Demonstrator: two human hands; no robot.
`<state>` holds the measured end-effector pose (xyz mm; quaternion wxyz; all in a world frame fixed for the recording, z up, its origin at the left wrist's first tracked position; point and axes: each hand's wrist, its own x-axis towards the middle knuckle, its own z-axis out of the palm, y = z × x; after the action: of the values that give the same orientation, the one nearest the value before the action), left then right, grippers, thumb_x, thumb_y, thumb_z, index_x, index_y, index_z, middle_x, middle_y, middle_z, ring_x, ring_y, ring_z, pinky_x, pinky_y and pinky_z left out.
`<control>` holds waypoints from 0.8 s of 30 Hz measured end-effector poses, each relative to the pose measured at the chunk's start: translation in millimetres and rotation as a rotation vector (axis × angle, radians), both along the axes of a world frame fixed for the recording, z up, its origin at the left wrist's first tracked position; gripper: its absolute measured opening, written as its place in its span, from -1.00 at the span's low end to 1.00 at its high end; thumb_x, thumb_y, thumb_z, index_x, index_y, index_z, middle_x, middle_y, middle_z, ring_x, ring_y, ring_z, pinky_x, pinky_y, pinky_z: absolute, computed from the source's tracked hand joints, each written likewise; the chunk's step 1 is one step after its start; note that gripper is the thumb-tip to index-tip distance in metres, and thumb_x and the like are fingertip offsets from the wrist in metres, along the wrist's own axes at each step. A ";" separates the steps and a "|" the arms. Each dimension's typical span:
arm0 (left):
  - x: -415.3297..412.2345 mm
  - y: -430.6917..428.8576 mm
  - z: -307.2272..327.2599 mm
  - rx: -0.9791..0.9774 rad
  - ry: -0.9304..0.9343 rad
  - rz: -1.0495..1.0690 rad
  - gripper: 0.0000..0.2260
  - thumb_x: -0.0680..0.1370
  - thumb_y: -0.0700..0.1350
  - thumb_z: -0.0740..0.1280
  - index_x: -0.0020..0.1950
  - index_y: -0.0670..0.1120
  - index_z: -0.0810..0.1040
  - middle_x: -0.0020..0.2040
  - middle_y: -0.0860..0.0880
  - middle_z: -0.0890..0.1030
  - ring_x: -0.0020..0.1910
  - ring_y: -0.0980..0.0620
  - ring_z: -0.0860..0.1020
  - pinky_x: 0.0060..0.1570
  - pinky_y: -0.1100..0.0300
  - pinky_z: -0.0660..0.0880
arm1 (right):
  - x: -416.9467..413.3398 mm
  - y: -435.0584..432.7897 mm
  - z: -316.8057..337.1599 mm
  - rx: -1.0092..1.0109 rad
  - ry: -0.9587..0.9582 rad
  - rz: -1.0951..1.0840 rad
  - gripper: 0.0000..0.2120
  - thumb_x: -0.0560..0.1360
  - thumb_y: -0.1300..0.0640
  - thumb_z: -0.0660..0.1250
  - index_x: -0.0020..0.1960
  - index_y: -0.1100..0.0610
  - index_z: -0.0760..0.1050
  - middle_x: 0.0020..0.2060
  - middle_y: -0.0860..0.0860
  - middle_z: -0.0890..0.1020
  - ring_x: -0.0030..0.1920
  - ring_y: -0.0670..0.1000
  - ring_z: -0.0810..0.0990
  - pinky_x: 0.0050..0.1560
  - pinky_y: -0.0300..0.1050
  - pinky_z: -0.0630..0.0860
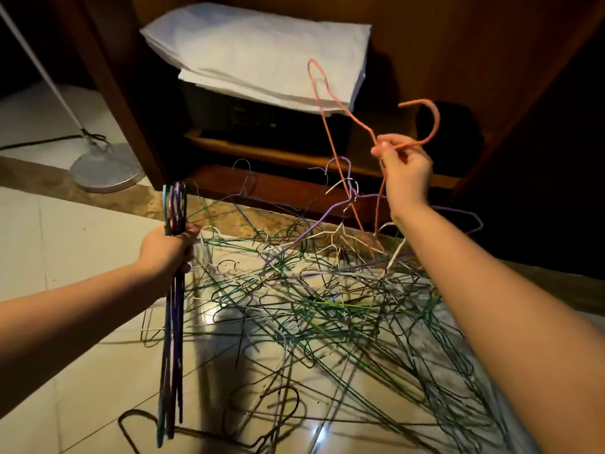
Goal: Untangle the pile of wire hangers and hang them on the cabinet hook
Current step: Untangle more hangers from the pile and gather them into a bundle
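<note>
Holding orange hanger above the floor pile.
Right hand pinches its neck, lower end down in the tangle; left hand fist-grips a hanger bundle beside it.

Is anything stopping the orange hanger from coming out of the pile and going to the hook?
Yes. The orange hanger in the right hand has its lower end down in the pile, and a purple hanger crosses its wires there, possibly snagged. The cabinet hook is not in view, so that path cannot be judged.
</note>
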<state>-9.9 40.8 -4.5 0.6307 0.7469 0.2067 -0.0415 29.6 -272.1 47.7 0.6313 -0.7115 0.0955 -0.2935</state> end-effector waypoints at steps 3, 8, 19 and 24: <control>2.5 1.1 4.7 0.013 -0.004 0.013 -0.84 0.57 -0.25 0.20 -0.18 -0.08 0.46 -0.36 -0.05 0.34 -0.45 0.04 0.26 -0.65 0.43 0.20 | 3.7 6.0 -3.3 -0.147 0.048 0.059 -0.87 0.47 0.25 0.35 -0.13 0.04 0.60 -0.24 -0.11 0.61 -0.15 -0.14 0.58 -0.12 -0.37 0.49; 7.7 8.7 11.4 -0.043 0.006 0.041 -0.83 0.58 -0.22 0.23 -0.21 -0.07 0.45 -0.38 -0.03 0.31 -0.54 0.10 0.27 -0.64 0.43 0.18 | 13.3 23.6 1.0 -0.064 0.059 0.083 -0.78 0.50 0.28 0.28 -0.20 -0.01 0.56 -0.23 -0.10 0.61 -0.14 -0.15 0.58 -0.11 -0.38 0.46; 0.9 46.5 23.6 0.010 0.020 -0.146 -0.93 0.56 -0.16 0.27 -0.13 -0.07 0.47 -0.40 -0.01 0.28 -0.58 0.17 0.23 -0.61 0.37 0.16 | 18.5 79.3 -42.8 -0.073 0.273 0.221 -0.83 0.53 0.33 0.23 -0.04 0.28 0.60 -0.14 0.00 0.58 -0.15 -0.12 0.49 -0.23 -0.51 0.38; 1.0 51.7 20.1 0.053 -0.003 -0.189 -0.95 0.56 -0.14 0.26 -0.06 -0.09 0.49 -0.36 -0.01 0.31 -0.46 0.11 0.23 -0.60 0.38 0.20 | 36.0 76.4 -33.6 0.185 0.285 0.042 -0.73 0.58 0.26 0.16 -0.22 -0.01 0.46 -0.27 -0.06 0.54 -0.26 -0.16 0.51 -0.38 -0.47 0.38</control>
<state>-8.9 92.5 15.7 0.6040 0.7797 0.1355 -0.0944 65.6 -195.7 14.0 0.6800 -0.6867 0.1960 -0.1663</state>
